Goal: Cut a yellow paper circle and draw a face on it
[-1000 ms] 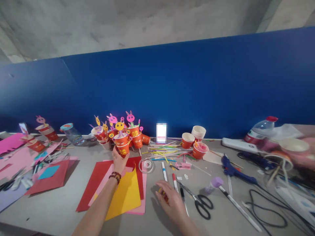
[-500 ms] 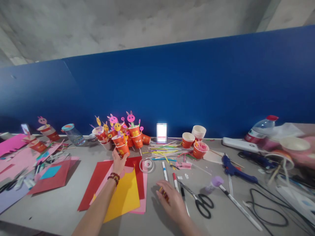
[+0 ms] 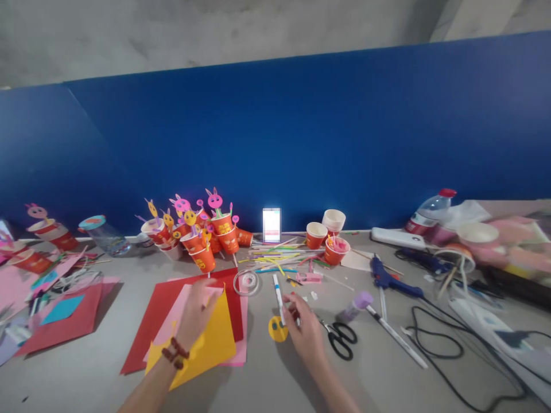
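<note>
My left hand (image 3: 197, 314), with a beaded bracelet at its wrist, is over the yellow sheet (image 3: 215, 338) and pink paper, its fingers apart and holding nothing. Just beyond it stand red paper cups (image 3: 202, 259) with pink and yellow paper faces on sticks. My right hand (image 3: 303, 324) is beside a white marker with a blue band (image 3: 278, 291), fingers curled around its lower end. A round yellow paper face (image 3: 278, 329) lies flat on the table to the left of that hand. Black-handled scissors (image 3: 342, 339) lie to its right.
A tape roll (image 3: 247, 282) and colored sticks (image 3: 275, 258) lie in the middle. Further right are a blue glue gun (image 3: 390, 280), a purple-capped glue stick (image 3: 358, 305), loose cables and a bottle (image 3: 430, 212). More cups and a clear jar (image 3: 105, 235) stand at the left.
My left hand has let go of the red cup and drawn back over the paper. The yellow face now lies on the table, and my right hand has moved up to the marker. The view has shifted right.
</note>
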Tool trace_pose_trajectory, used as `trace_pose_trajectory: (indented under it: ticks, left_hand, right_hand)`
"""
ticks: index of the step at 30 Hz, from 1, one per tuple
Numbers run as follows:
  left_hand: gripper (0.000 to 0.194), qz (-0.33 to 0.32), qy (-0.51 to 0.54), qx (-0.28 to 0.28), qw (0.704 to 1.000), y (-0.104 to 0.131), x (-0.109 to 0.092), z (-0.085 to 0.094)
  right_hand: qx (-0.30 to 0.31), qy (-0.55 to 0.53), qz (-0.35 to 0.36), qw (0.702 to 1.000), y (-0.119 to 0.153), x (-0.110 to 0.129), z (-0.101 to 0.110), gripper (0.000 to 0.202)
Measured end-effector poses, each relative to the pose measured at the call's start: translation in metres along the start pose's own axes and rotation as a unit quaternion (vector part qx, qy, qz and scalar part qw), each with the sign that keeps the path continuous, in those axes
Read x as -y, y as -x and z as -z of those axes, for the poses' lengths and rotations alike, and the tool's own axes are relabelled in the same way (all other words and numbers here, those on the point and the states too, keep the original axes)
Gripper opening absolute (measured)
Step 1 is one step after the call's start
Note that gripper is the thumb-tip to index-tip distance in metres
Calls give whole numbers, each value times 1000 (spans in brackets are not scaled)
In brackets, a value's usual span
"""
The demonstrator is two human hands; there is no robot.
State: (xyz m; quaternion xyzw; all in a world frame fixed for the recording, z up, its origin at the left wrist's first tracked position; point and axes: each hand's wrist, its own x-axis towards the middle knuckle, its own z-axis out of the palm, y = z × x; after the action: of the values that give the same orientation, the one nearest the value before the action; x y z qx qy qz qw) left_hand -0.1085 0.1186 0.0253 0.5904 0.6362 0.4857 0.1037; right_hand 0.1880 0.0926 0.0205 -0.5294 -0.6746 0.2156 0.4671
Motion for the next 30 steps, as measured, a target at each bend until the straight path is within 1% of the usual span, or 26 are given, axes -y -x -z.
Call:
trace_pose_trajectory:
  ticks: [2,3,4,5,6,8,10,12,15,19,22,24,27,30]
  left_hand:
    - [17,-59,13,117,991,23,-24,-6]
    - [13,-90,15,174,981,32,-34,-12]
    - [16,-141,-3,248,959,40,-43,-19]
    - [22,-181,-23,303,935,45,-51,-26]
    - [28,-202,-40,333,920,49,-58,-35]
    - [45,-212,-47,350,911,53,-66,-51]
    - [55,-210,-45,352,911,56,-71,-65]
    - [50,-209,-42,352,911,57,-72,-73]
    - [38,-205,-33,352,913,59,-71,-76]
    - [33,-191,-21,348,918,60,-69,-75]
    - [32,-184,-10,349,919,62,-68,-74]
    - [36,-181,-2,351,919,64,-68,-74]
    - [51,-181,8,356,917,65,-67,-74]
    - [60,-181,15,361,915,63,-63,-73]
  right_hand:
    - [16,30,0,999,-2,-2,-1,25]
    - [26,49,6,998,-3,-3,-1,25]
    - [37,70,15,997,-3,-3,-2,24]
    - [51,92,29,994,-3,-3,-2,24]
    - [65,115,47,990,-2,-2,-2,24]
    - [95,160,79,979,-1,0,-1,29]
    - [121,199,95,968,1,2,1,34]
    - [137,231,91,959,2,3,6,34]
    - [138,263,76,952,2,2,15,29]
    - [116,250,81,958,7,-2,23,25]
    - [78,210,107,969,14,-7,24,24]
    - [43,178,130,975,17,-10,24,24]
    - [-1,135,159,978,19,-12,26,23]
    - [-19,95,154,983,19,-13,28,21]
